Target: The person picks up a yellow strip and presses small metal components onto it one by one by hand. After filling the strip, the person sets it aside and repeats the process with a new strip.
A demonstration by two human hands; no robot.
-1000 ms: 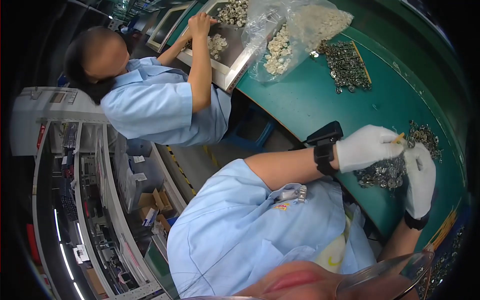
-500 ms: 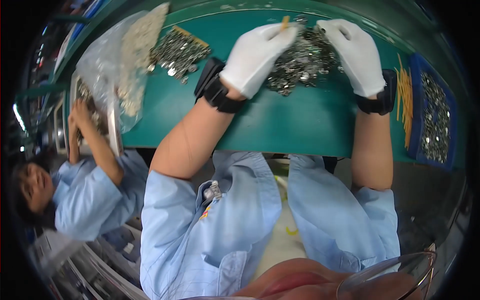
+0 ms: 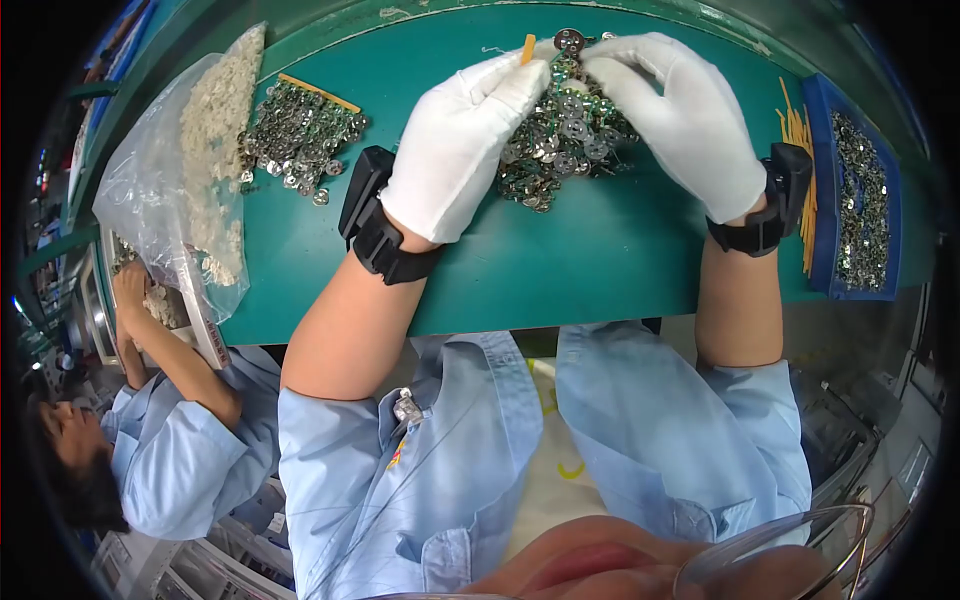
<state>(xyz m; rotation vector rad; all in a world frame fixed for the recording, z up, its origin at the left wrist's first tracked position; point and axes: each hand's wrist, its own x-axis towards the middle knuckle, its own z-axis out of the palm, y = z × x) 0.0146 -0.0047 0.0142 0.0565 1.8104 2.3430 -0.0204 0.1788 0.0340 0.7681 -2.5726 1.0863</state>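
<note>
My left hand [image 3: 455,145], in a white glove, pinches a thin yellow stick [image 3: 528,48] whose upper end sticks out above the fingers. My right hand [image 3: 685,120], also gloved, reaches in from the other side with thumb and fingers bent together at the top of a heap of small metal parts [image 3: 570,145]. These are shiny, round pieces with holes and greenish bits among them. A larger round disc [image 3: 569,41] shows between the two hands. What the right fingertips hold is too small to make out.
Left of the heap lies a batch of similar parts with a yellow stick [image 3: 318,92] along its top. Beyond it is a clear plastic bag [image 3: 150,170] of pale pieces. Loose yellow sticks [image 3: 808,200] lie by a blue tray [image 3: 822,230] of metal parts. A co-worker's hands [image 3: 130,290] work at far left.
The view has shifted, so the bench things stand further left. My right hand now leans more to the left over the heap. My left hand still grips the stick. The co-worker's head has turned.
</note>
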